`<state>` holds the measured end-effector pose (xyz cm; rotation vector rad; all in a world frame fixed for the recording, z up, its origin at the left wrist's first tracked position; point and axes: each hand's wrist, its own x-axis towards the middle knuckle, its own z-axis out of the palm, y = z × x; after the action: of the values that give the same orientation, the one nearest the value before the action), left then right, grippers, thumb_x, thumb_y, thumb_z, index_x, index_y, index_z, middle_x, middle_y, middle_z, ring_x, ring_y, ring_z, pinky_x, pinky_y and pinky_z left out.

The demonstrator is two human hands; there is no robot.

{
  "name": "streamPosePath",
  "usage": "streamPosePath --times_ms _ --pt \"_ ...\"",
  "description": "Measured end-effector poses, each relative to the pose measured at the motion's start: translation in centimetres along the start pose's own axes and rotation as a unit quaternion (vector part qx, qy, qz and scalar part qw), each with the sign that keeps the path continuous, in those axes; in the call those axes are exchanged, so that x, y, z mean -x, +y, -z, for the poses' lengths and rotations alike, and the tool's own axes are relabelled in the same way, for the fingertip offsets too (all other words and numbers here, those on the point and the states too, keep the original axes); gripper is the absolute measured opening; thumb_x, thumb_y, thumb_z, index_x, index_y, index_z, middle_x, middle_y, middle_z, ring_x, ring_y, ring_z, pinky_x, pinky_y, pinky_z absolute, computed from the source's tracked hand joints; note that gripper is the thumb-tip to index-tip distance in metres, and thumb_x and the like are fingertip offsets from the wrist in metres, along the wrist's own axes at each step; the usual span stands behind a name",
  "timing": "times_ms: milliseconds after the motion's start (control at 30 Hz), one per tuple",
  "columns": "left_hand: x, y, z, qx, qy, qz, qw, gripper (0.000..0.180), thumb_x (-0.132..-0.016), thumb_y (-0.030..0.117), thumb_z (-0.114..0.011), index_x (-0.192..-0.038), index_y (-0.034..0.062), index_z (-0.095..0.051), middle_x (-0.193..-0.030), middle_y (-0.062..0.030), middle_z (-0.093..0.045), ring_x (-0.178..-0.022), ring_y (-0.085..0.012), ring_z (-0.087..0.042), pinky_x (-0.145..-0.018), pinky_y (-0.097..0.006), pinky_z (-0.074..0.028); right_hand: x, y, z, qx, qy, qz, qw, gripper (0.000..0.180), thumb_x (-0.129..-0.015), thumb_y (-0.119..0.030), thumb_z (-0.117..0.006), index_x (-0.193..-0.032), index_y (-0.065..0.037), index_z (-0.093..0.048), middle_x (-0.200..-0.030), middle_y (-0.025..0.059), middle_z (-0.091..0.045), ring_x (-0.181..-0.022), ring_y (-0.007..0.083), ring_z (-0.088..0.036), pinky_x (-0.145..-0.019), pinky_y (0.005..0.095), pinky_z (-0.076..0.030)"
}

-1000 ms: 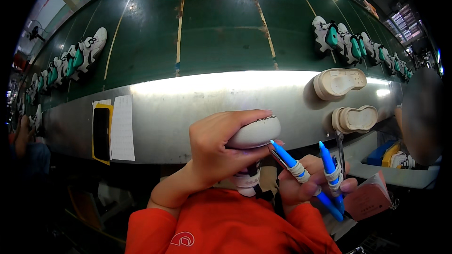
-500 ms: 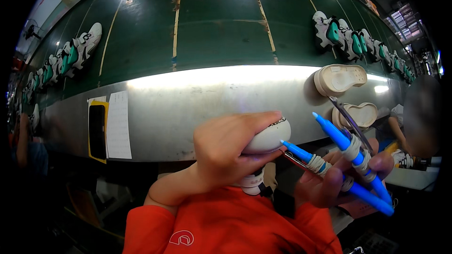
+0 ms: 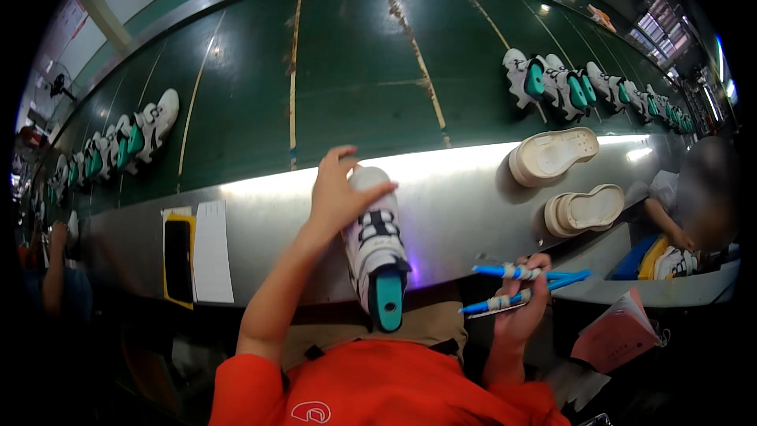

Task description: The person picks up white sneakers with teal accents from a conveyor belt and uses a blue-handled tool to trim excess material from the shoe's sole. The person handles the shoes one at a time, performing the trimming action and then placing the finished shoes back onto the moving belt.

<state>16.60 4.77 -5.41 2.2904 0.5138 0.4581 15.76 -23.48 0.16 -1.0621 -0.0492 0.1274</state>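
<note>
A white and black sneaker (image 3: 378, 244) with a teal insole or sole patch at its heel rests along the steel edge of the workbench, its toe pointing away from me. My left hand (image 3: 335, 197) grips the toe, with the thumb laid across it and the fingers round the far left side. To the right of the sneaker and apart from it, my right hand (image 3: 530, 300) is closed round blue pens (image 3: 566, 278) bound with pale bands. A thin metal-looking tool shows beside the lower pen, too small to name.
Two cream shoe lasts or soles (image 3: 556, 156) lie on the steel at right. A dark phone (image 3: 180, 259) on a yellow pad and a white paper sheet (image 3: 213, 252) lie at left. Sneakers line the green belt (image 3: 355, 71) on both sides. Co-workers sit left and right.
The sneaker, earlier held close to my chest, now lies toe-outward near the bench edge, my left hand having moved forward with it. My right hand has drawn away and lowered with the pens.
</note>
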Motion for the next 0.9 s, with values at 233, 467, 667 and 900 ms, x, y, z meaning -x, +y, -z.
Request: streamPosePath --times_ms 233,467,667,900 --pt "5.1 0.9 -0.4 0.081 0.047 -0.084 0.992 0.066 -0.069 0.025 -0.071 -0.119 0.0016 -0.035 -0.137 -0.0209 -0.023 -0.125 -0.0349 -0.026 -0.102 -0.042 -0.024 0.4 1.0 1.9 0.01 -0.018 -0.063 0.998 0.022 -0.087 -0.028 -0.043 -0.089 -0.006 -0.041 -0.077 0.0041 -0.043 -0.052 0.0068 -0.044 -0.046 0.0201 -0.037" --pt "18.3 -2.0 -0.9 -0.114 0.028 -0.496 0.861 0.067 -0.074 0.052 -0.06 -0.131 0.0437 -0.025 -0.141 -0.0087 -0.021 -0.129 -0.0279 -0.026 -0.105 -0.055 -0.01 -0.1 2.2 2.5 0.015 -0.042 -0.058 0.997 0.021 -0.085 -0.025 -0.043 -0.086 -0.004 -0.043 -0.078 0.0064 -0.044 -0.051 0.007 -0.044 -0.047 0.0201 -0.037" --pt "15.3 -1.8 -2.0 -0.131 0.089 -0.631 0.76 0.062 -0.08 0.027 -0.057 -0.128 0.0467 -0.022 -0.133 -0.0053 -0.033 -0.126 -0.026 -0.03 -0.106 -0.052 -0.013 0.3 1.5 1.7 0.019 -0.049 -0.057 0.997 0.023 -0.083 -0.027 -0.045 -0.085 -0.004 -0.044 -0.073 0.0058 -0.045 -0.049 0.0075 -0.043 -0.046 0.0198 -0.035" --pt "10.8 6.7 5.2 0.25 -0.044 -0.339 0.906 0.07 -0.055 0.021 -0.079 -0.117 0.0204 -0.047 -0.124 -0.0182 -0.037 -0.12 -0.0375 -0.035 -0.098 -0.053 -0.028 0.4 -2.7 -0.1 0.056 -0.116 0.026 0.991 0.034 -0.084 -0.038 -0.048 -0.078 -0.006 -0.04 -0.058 0.0037 -0.041 -0.043 0.0074 -0.038 -0.041 0.0197 -0.032"
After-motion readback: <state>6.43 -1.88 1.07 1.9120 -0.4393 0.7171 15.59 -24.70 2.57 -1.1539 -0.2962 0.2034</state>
